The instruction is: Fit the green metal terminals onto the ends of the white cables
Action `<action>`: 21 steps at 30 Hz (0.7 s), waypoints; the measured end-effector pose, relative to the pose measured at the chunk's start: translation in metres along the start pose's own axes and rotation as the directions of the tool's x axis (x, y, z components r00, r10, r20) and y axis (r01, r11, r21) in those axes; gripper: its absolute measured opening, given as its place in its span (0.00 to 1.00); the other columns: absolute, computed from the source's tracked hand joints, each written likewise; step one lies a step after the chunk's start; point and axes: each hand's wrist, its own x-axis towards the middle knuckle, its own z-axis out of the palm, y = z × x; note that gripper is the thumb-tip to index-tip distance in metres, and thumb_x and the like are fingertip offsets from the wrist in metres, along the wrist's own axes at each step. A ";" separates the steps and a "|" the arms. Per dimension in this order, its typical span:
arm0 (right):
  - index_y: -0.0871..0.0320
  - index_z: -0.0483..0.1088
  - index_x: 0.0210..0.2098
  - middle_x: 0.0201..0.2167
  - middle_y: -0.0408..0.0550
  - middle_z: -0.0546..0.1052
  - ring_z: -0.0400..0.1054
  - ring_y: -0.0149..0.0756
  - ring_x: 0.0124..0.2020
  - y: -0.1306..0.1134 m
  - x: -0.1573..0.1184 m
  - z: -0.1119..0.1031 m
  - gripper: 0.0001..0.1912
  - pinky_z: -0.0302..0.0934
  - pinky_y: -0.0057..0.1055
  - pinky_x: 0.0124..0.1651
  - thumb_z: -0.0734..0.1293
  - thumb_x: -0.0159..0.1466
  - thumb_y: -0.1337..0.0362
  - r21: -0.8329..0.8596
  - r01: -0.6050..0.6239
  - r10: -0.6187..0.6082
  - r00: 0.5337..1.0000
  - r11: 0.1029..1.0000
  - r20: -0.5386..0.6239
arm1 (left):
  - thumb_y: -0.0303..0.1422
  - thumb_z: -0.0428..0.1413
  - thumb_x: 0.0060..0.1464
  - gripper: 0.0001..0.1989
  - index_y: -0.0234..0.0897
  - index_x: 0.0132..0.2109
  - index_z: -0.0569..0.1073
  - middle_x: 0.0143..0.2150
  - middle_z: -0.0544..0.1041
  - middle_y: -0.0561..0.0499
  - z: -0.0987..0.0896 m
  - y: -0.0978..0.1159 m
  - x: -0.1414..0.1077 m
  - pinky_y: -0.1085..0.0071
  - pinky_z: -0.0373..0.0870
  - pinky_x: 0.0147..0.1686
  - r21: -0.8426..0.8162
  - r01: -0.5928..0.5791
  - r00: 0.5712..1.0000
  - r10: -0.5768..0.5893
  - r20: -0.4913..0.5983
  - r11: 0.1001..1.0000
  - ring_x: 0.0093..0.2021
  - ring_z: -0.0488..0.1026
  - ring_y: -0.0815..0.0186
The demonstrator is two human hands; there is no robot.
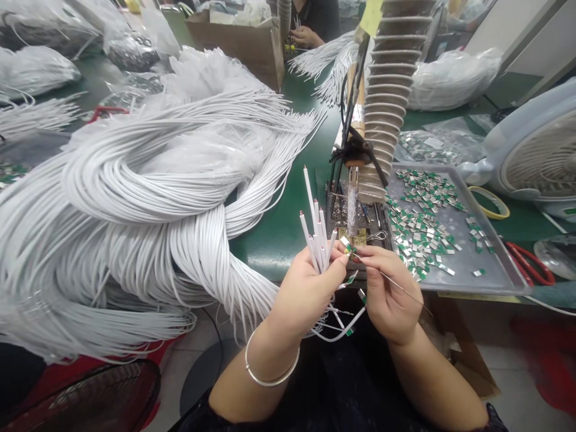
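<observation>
My left hand (pixel 310 288) is closed round several white cables (pixel 316 237), whose cut ends stick up above the fist. Between its thumb and fingertips sits a small green-and-silver connector board (pixel 346 243). My right hand (pixel 389 291) pinches a thin solder wire (pixel 407 292), its front end close to that board. Right above both hands, a soldering iron (pixel 353 201) is mounted pointing down, with its tip at or very near the board; contact is hard to make out. Below the hands hang cable ends with small green boards (pixel 362 296) on them.
Large bundles of white cable (pixel 148 240) cover the left side. A grey tray (pixel 477 240) of loose connector boards lies right, near red-handled scissors (pixel 531 264), yellow tape (pixel 489 202) and a fan (pixel 540 150). A ribbed hose (pixel 391 90) rises behind the iron. Across the table is another person's hand (pixel 306 37).
</observation>
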 end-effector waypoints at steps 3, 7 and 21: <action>0.55 0.69 0.41 0.39 0.51 0.77 0.72 0.38 0.42 -0.001 -0.001 0.000 0.13 0.70 0.41 0.44 0.60 0.61 0.75 0.008 0.007 -0.007 1.000 1.000 0.001 | 0.29 0.55 0.51 0.05 0.36 0.29 0.68 0.33 0.68 0.54 -0.001 -0.003 -0.001 0.74 0.63 0.33 -0.009 -0.010 1.000 0.010 0.010 1.000 0.31 0.64 0.72; 0.56 0.69 0.40 0.38 0.52 0.77 0.72 0.39 0.41 -0.001 -0.004 -0.001 0.11 0.70 0.43 0.42 0.60 0.62 0.73 -0.003 -0.010 0.010 1.000 1.000 0.016 | 0.29 0.55 0.52 0.06 0.36 0.28 0.67 0.32 0.67 0.53 -0.002 -0.008 -0.003 0.74 0.63 0.35 -0.012 0.003 1.000 -0.003 0.016 1.000 0.32 0.64 0.71; 0.58 0.69 0.41 0.36 0.51 0.76 0.72 0.37 0.40 -0.006 -0.019 -0.015 0.12 0.69 0.37 0.42 0.58 0.63 0.74 0.006 -0.122 0.121 0.989 0.993 0.089 | 0.40 0.53 0.56 0.13 0.34 0.32 0.73 0.33 0.71 0.49 -0.005 -0.024 -0.017 0.69 0.65 0.39 0.047 0.075 0.992 -0.080 0.099 0.996 0.34 0.67 0.67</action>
